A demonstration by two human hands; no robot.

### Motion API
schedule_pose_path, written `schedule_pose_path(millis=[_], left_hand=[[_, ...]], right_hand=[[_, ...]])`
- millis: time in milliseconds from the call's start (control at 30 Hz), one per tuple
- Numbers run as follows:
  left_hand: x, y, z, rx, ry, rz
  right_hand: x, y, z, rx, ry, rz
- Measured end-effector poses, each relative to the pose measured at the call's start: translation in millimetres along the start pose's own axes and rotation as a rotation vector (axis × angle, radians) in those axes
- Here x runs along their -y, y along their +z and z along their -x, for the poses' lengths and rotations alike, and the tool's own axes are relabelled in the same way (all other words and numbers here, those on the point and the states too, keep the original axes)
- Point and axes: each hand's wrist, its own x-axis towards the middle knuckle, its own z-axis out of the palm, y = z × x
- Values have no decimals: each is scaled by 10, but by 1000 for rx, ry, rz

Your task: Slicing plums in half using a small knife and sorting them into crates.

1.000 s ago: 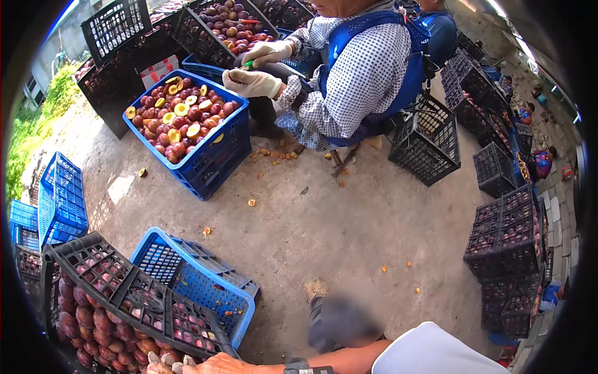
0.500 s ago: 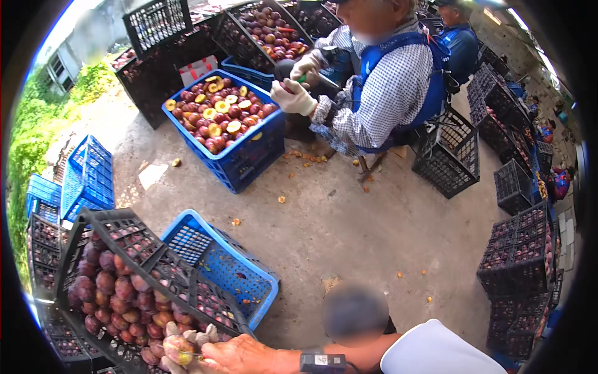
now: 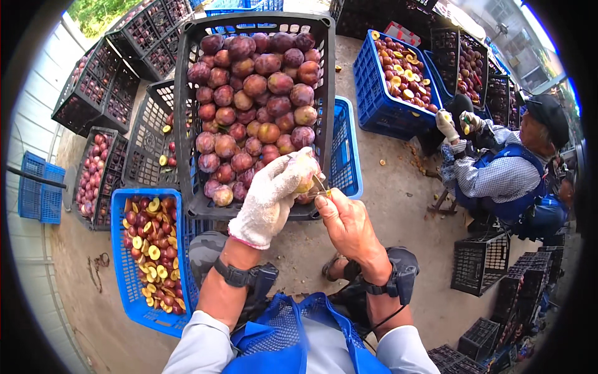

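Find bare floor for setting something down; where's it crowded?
Bare floor lies between the partly hidden blue crate and the co-worker. Another patch, between the white wall and near-left blue crate, holds a dark strand. Crowded: upper left, packed with black crates; and the middle crate, full of plums, with the left hand and right hand at its edge.

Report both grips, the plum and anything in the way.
Left grip, gloved, holding plum. Right grip, bare, pinching thin tool at plum, contact unclear. Plum over near right corner of black crate; nothing seen blocking either grip.
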Motion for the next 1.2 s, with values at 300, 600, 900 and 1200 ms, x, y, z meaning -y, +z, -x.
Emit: schedule_pose_path(millis=[300,600,900,1200], left_hand=[[-328,-69,348,136,-59,-252],[198,-178,416,131,-30,316],[-187,-105,473,100,-87,-323],[42,-84,339,208,-132,-436]], right_hand=[[384,-169,221,264,169,44],[97,860,437,-311,133,-167],[293,-403,109,482,102,157],[-130,597,766,-138,190,-454]])
